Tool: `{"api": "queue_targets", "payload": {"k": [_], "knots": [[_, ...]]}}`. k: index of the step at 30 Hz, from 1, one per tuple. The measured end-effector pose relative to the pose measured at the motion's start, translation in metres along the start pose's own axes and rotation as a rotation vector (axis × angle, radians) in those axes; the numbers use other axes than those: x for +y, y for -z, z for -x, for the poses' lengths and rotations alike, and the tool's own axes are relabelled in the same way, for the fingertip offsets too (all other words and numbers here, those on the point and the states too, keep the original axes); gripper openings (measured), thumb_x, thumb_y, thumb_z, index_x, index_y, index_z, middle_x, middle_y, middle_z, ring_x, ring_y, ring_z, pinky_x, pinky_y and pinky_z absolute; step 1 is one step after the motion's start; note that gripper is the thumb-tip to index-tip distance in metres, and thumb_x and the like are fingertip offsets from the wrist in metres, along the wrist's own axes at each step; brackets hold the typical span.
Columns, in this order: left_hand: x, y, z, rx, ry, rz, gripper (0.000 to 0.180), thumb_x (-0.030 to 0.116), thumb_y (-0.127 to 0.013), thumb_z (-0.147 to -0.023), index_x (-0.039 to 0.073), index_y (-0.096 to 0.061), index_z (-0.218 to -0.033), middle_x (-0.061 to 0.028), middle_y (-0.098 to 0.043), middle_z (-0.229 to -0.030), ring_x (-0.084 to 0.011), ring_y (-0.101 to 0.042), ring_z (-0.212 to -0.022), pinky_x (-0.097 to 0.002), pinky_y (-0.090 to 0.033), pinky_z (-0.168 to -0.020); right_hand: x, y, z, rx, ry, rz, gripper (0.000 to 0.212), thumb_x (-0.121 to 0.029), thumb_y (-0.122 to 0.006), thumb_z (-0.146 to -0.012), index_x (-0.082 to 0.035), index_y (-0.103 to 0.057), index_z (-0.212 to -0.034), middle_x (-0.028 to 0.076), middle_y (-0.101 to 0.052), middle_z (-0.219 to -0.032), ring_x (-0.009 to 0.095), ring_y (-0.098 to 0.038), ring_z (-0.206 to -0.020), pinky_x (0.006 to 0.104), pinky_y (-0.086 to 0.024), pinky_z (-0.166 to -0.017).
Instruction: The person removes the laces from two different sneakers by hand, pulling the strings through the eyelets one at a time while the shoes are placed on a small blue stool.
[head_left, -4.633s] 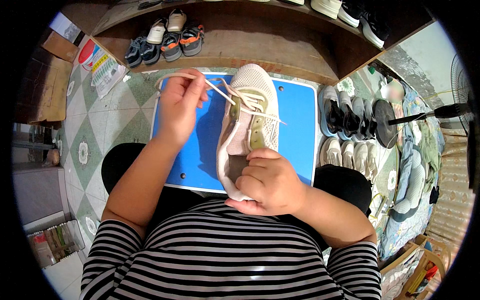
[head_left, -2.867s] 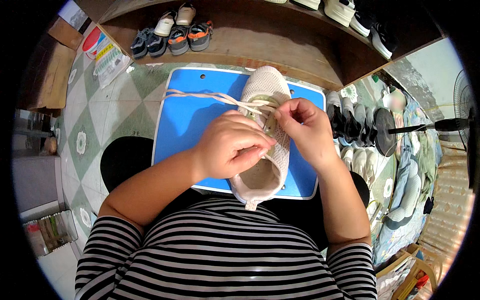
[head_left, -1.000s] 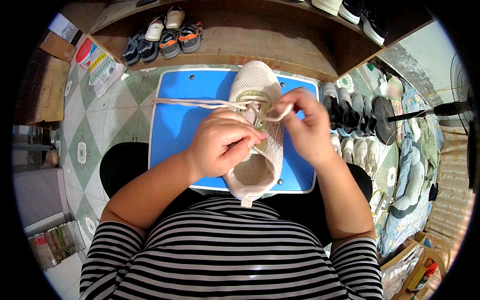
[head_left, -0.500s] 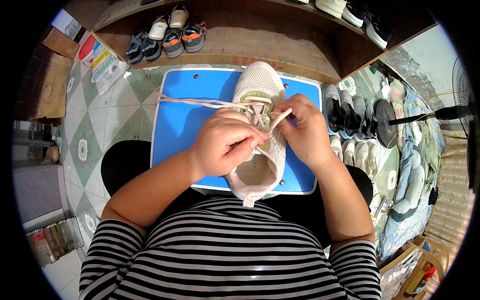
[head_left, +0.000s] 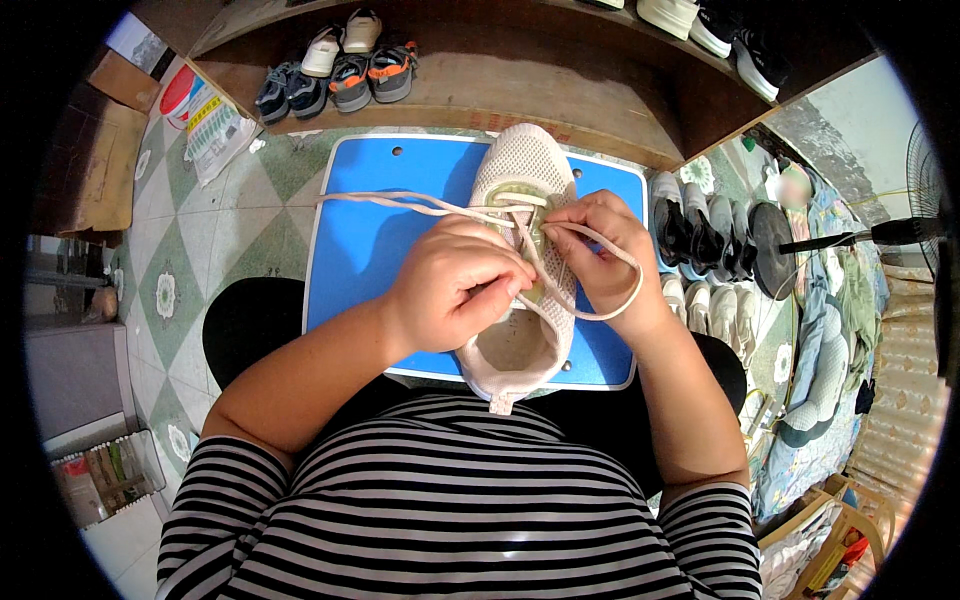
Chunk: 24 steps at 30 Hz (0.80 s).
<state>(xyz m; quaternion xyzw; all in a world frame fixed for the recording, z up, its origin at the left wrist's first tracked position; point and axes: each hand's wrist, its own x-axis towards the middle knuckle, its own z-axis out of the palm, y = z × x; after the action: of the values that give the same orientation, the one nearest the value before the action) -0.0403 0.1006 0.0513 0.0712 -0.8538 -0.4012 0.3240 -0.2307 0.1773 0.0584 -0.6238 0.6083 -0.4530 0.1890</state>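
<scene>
A cream knit sneaker (head_left: 525,165) lies on a small blue table (head_left: 370,260), toe pointing away and heel toward me. Its pale shoelace (head_left: 385,203) is partly threaded through the upper eyelets, and a doubled length trails left across the table. My right hand (head_left: 605,250) pinches the lace beside the right-hand eyelets; from there a loop runs over the hand and back to the shoe's middle. Over the shoe's left side, my left hand (head_left: 460,285) is closed, thumb against forefinger near the tongue. What those fingertips hold is hidden.
Beyond the table stands a wooden shelf (head_left: 540,95) with several shoes. More shoes (head_left: 705,220) line the floor at right, near a black fan (head_left: 840,240). A red-lidded bucket (head_left: 180,95) and a plastic bag (head_left: 218,140) are at far left.
The lace at my right hand has gone from a short raised end to a wide loop hanging over that hand. My right fingers now pinch close to the eyelets; my left hand stays nearly still.
</scene>
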Motion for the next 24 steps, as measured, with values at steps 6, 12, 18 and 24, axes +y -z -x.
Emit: {"api": "queue_targets", "payload": {"k": [6, 12, 18, 24], "knots": [[-0.001, 0.000, 0.001, 0.017, -0.017, 0.002, 0.013, 0.008, -0.056, -0.081, 0.002, -0.067, -0.079, -0.0097, -0.071, -0.087, -0.0239, -0.066, -0.080, -0.0337, -0.047, -0.071, 0.001, 0.012, -0.003, 0.256, 0.054, -0.010, 0.004, -0.007, -0.063, -0.084, -0.003, -0.062, -0.087, 0.010, -0.062, -0.082, 0.021, -0.061, -0.079, 0.0301, -0.048, -0.070], [-0.002, -0.001, 0.000, 0.002, 0.005, 0.024, 0.012, 0.007, -0.056, -0.080, 0.002, -0.067, -0.079, -0.0095, -0.071, -0.087, -0.0241, -0.066, -0.080, -0.0343, -0.048, -0.071, -0.001, 0.001, 0.001, 0.123, -0.202, -0.352, 0.018, -0.010, -0.070, -0.083, -0.001, -0.062, -0.096, 0.005, -0.060, -0.088, 0.011, -0.057, -0.079, 0.0246, -0.046, -0.068], [0.000, 0.000, -0.001, -0.004, -0.005, -0.002, 0.012, 0.007, -0.056, -0.080, 0.002, -0.067, -0.078, -0.0097, -0.071, -0.087, -0.0242, -0.066, -0.080, -0.0341, -0.048, -0.072, 0.007, 0.003, -0.003, 0.043, 0.190, 0.104, 0.007, -0.006, -0.067, -0.081, 0.000, -0.065, -0.083, 0.011, -0.062, -0.084, 0.021, -0.060, -0.080, 0.0300, -0.047, -0.071], [0.002, 0.001, -0.001, -0.015, 0.014, -0.011, 0.012, 0.008, -0.056, -0.081, 0.002, -0.067, -0.079, -0.0094, -0.071, -0.088, -0.0239, -0.066, -0.081, -0.0338, -0.047, -0.073, 0.001, 0.012, -0.002, 0.296, -0.148, -0.239, 0.008, -0.008, -0.063, -0.087, 0.000, -0.061, -0.088, 0.008, -0.061, -0.085, 0.016, -0.057, -0.078, 0.0258, -0.045, -0.072]]}}
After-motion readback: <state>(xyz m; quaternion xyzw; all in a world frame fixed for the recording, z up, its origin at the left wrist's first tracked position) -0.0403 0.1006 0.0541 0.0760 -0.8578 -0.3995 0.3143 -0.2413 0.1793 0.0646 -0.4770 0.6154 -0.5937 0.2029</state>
